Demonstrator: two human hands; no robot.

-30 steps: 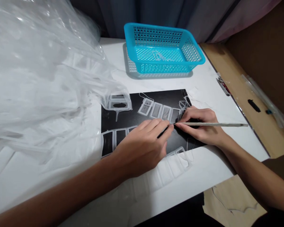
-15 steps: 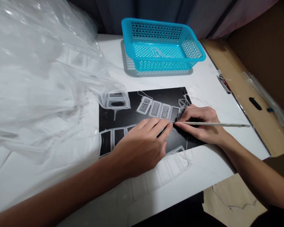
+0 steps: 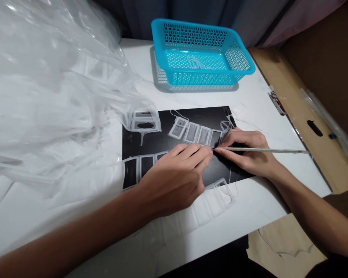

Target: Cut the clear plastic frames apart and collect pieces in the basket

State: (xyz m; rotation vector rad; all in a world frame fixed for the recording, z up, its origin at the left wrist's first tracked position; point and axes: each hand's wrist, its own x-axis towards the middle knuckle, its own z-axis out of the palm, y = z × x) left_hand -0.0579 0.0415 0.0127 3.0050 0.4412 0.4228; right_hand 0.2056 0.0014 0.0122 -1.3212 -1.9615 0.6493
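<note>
A black mat [image 3: 197,114] lies on the white table, with strips of framed translucent plastic pieces spread over it. My left hand [image 3: 181,175] rests palm down on the mat, fingers stretched forward over the lower edge of a row of clear framed panels [image 3: 193,132]. Pinched in my right hand [image 3: 246,148] is a thin, pale, stick-like tool [image 3: 281,150], its rear end pointing right. Its dark tip meets the mat close to my left fingertips, at the row's right end. Exactly what lies beneath my left fingers is hidden.
A blue perforated basket [image 3: 203,79] stands at the back with a few clear scraps inside. Heaped clear plastic [image 3: 55,96] covers the left side. A nail-clipper-like metal tool [image 3: 276,102] lies near the right edge, beside cardboard [image 3: 295,88]. Another translucent strip [image 3: 203,210] overhangs the mat's front.
The view has shifted slightly. Both hands and the thin tool keep nearly the same place on the mat, the tool's tip still beside my left fingertips.
</note>
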